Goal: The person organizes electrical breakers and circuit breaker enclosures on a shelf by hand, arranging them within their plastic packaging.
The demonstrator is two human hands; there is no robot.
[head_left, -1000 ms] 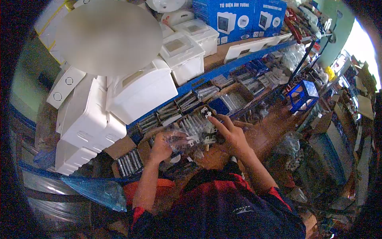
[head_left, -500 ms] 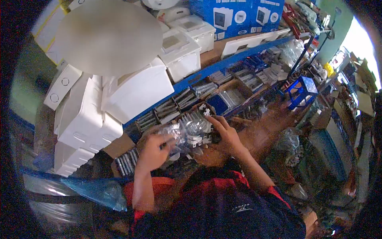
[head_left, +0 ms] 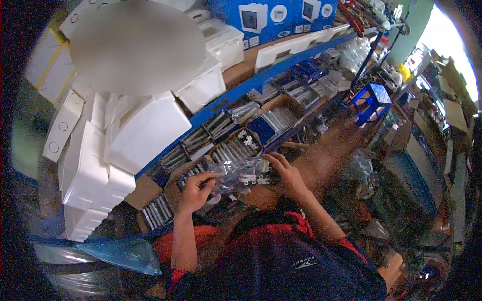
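A clear plastic bag (head_left: 231, 173) with several small white pieces at its right end is stretched between my two hands. My left hand (head_left: 197, 193) pinches the bag's left edge between thumb and fingers. My right hand (head_left: 287, 175) grips the other end, its thumb side hidden by the bag. Just beyond the bag is an open cardboard box (head_left: 236, 145) with packed metallic strips and white parts.
White plastic enclosures (head_left: 145, 128) are stacked at the left, below blue printed boxes (head_left: 273, 20). A blue shelf edge (head_left: 216, 108) runs diagonally above compartments of packaged parts. A blue stool (head_left: 372, 103) stands at the right, near piled cardboard (head_left: 454, 115). Something red (head_left: 186, 238) lies below my left forearm.
The bag has been drawn out flatter between my hands, uncovering the box behind it. My left hand is now less blurred, with its fingers pinched on the bag. The view has shifted slightly.
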